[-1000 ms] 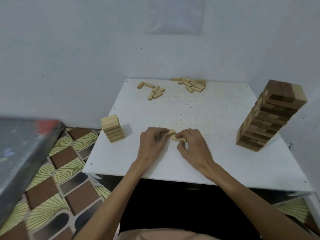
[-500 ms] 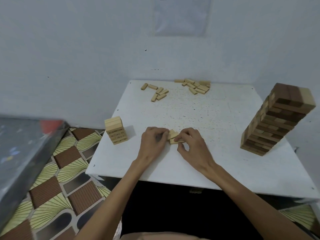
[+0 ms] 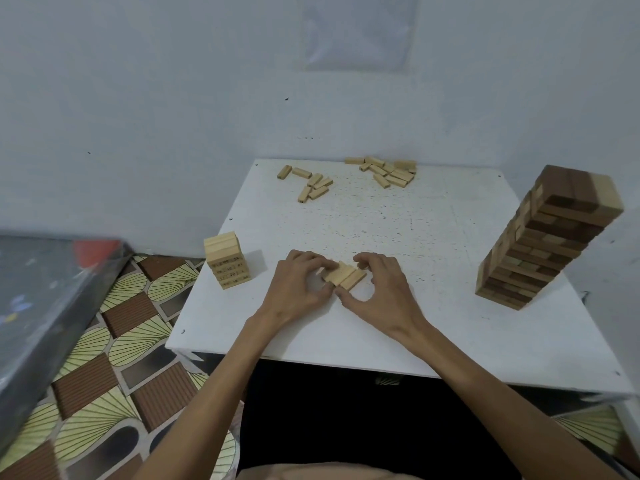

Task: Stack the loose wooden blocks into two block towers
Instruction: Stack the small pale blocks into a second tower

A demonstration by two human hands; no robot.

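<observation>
On the white surface, the left hand and right hand pinch a flat row of pale blocks between them. A short pale tower stands at the left edge, a tall dark-and-light tower leans at the right, and loose blocks lie at the back.

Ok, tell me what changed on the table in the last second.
The blocks bunched between the two grips a second ago now lie as a flat row of blocks, side by side on the table. The left grip and right grip have parted a little and pinch the row from both sides. The small tower, tall tower and loose blocks at the far edge stayed put.
</observation>
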